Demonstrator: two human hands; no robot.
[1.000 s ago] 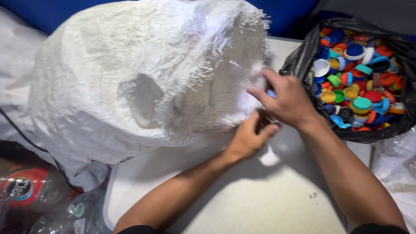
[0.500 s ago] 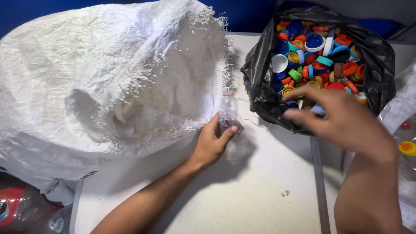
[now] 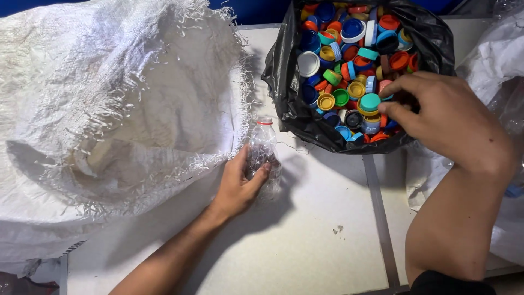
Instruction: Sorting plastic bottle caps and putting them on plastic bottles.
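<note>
I see my left hand (image 3: pixel 238 184) wrapped around a small clear crumpled plastic bottle (image 3: pixel 263 154) with a red neck ring, holding it upright on the pale grey tabletop (image 3: pixel 305 240), just beside the frayed mouth of a large white woven plastic sack (image 3: pixel 109 109). The sack's ragged edge crowds the bottle on its left; to the right there is open table between the bottle and my other arm.

My right hand (image 3: pixel 442 117) sits over the near rim of a black plastic bag (image 3: pixel 284 71) filled with coloured bottle caps (image 3: pixel 349 54), its fingertips pinched on a round teal plastic cap (image 3: pixel 370 101). The black bag's lower edge lies near the bottle's top, not touching it as far as I can tell.

A dark seam (image 3: pixel 379 218) runs down the tabletop between my two forearms. A white plastic sheet or bag (image 3: pixel 491 65) presses in at the right edge. The table's near stretch lies open, and a blue surface (image 3: pixel 251 8) shows beyond the far edge.
</note>
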